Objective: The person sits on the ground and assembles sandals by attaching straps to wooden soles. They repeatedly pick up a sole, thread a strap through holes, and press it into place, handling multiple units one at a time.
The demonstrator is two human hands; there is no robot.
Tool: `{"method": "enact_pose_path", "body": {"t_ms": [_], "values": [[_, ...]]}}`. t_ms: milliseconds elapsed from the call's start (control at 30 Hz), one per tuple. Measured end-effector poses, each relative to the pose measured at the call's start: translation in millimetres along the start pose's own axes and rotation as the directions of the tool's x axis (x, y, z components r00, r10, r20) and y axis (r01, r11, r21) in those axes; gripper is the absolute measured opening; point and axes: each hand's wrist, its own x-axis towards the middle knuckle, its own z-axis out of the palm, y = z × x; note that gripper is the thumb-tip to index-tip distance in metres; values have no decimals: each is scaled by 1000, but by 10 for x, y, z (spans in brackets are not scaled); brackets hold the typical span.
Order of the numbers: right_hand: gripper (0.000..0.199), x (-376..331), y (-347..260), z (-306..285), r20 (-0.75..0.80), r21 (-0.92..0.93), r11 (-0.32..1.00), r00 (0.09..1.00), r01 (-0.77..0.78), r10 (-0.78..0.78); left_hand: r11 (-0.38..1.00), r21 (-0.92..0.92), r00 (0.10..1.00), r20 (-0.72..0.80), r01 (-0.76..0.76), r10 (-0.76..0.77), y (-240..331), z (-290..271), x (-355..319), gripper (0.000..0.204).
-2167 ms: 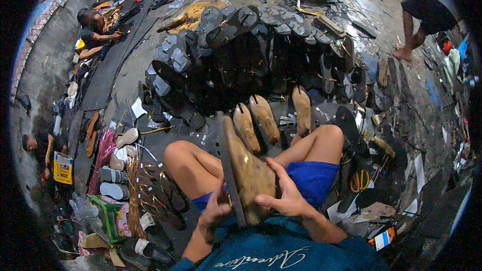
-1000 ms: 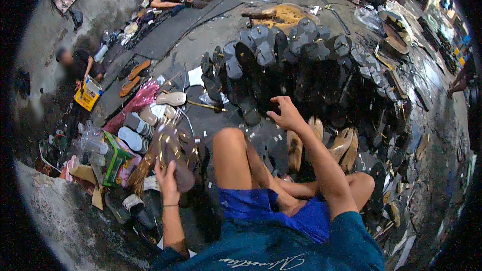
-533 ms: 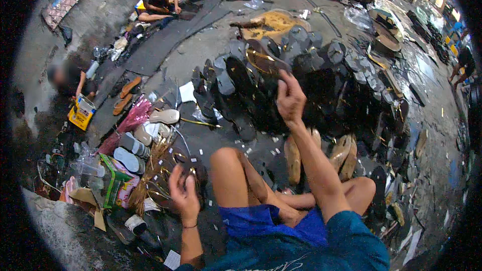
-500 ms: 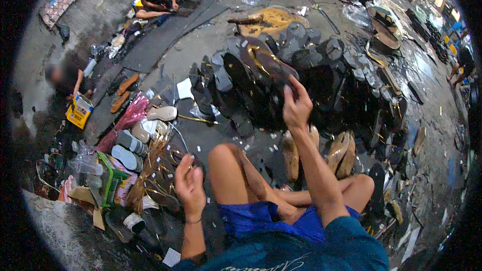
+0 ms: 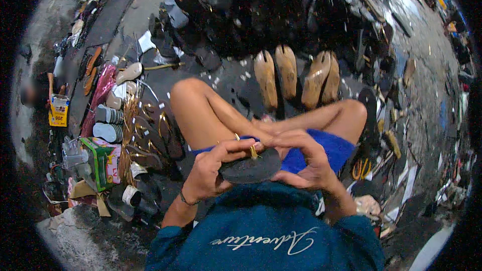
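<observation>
Close to my chest I hold a dark sandal (image 5: 251, 168) with a gold strap, its dark sole tilted. My left hand (image 5: 203, 168) is closed on one side of the sole, fingers over the strap area. On the other side my right hand (image 5: 312, 163) grips the opposite end between thumb and fingers. Part of the sandal is hidden behind the fingers. Beyond my crossed legs stand several wooden shoe lasts (image 5: 287, 74). More sandals with gold straps (image 5: 163, 126) lie left of my knee.
A large heap of dark soles (image 5: 256, 12) lies in front. To the left are stacked grey soles (image 5: 106, 131), a bundle of brown strips (image 5: 129, 125) and a green-pink box (image 5: 103, 163). A yellow package (image 5: 58, 110) sits near another person at far left.
My right hand has brought the sandal back from over the heap to my chest. My left hand, open before, has moved in and closed on it. The view has tilted down.
</observation>
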Motion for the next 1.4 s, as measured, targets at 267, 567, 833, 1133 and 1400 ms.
{"method": "enact_pose_path", "body": {"t_ms": [267, 567, 833, 1133, 1400], "values": [[56, -84, 67, 126, 203, -44, 996, 977, 79, -68, 995, 72, 997, -24, -65, 67, -37, 112, -285, 44], [39, -127, 188, 228, 261, -70, 977, 949, 200, -175, 999, -46, 987, -160, 18, -26, -147, 291, -551, 35], [69, 557, 1445, 330, -381, -223, 912, 892, -343, 242, 921, -281, 664, -639, 270, -389, -61, 287, -177, 25], [45, 227, 1842, 146, -269, 448, 782, 769, -433, 580, 504, -834, 873, -57, 224, -483, -1004, 811, -185, 45], [66, -594, -157, 245, -39, 572, 628, 747, -528, 663, 367, -929, 902, -199, -49, -383, -1335, 435, 348, 62]]}}
